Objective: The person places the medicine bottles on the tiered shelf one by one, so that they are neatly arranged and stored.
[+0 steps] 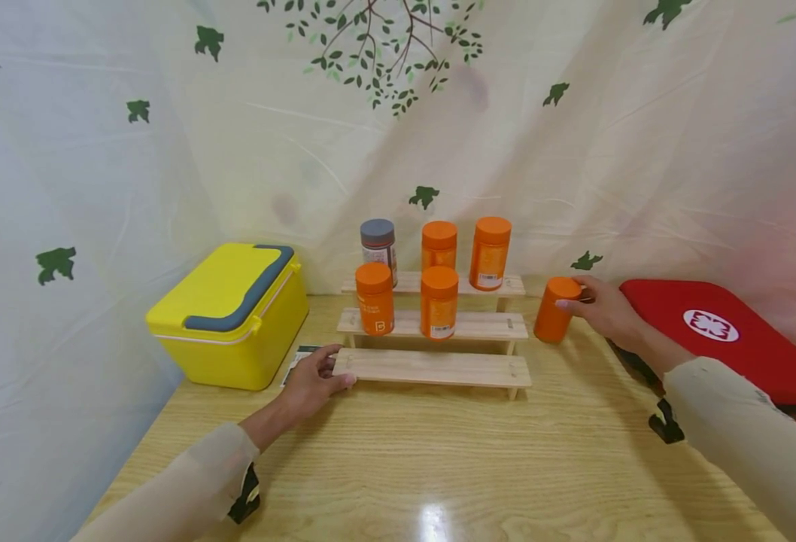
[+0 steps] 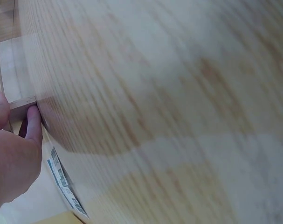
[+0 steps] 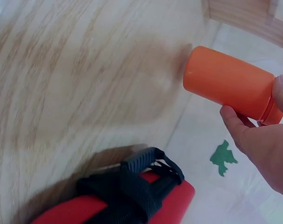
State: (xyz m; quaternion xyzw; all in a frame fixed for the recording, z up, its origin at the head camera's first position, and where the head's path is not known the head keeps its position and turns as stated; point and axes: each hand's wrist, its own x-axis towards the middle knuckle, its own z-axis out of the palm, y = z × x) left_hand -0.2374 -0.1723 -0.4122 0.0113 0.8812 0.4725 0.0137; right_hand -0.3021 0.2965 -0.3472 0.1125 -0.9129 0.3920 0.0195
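My right hand (image 1: 608, 307) grips an orange bottle (image 1: 552, 316) near its orange lid, to the right of a three-step wooden display rack (image 1: 432, 367). The right wrist view shows the same bottle (image 3: 227, 81) with thumb and fingers around its lid end. My left hand (image 1: 311, 385) holds the left end of the rack's lowest step; in the left wrist view, thumb and finger pinch the wood (image 2: 24, 103). Two orange bottles (image 1: 375, 301) stand on the middle step. On the top step are two more orange bottles (image 1: 490, 252) and a grey-lidded bottle (image 1: 378, 239).
A yellow box (image 1: 235, 316) with a grey-blue handle stands left of the rack, a printed card (image 1: 296, 365) between them. The red case (image 1: 730, 339) with a white emblem lies at the right, below my right forearm. Behind hangs a leaf-patterned cloth (image 1: 344, 150).
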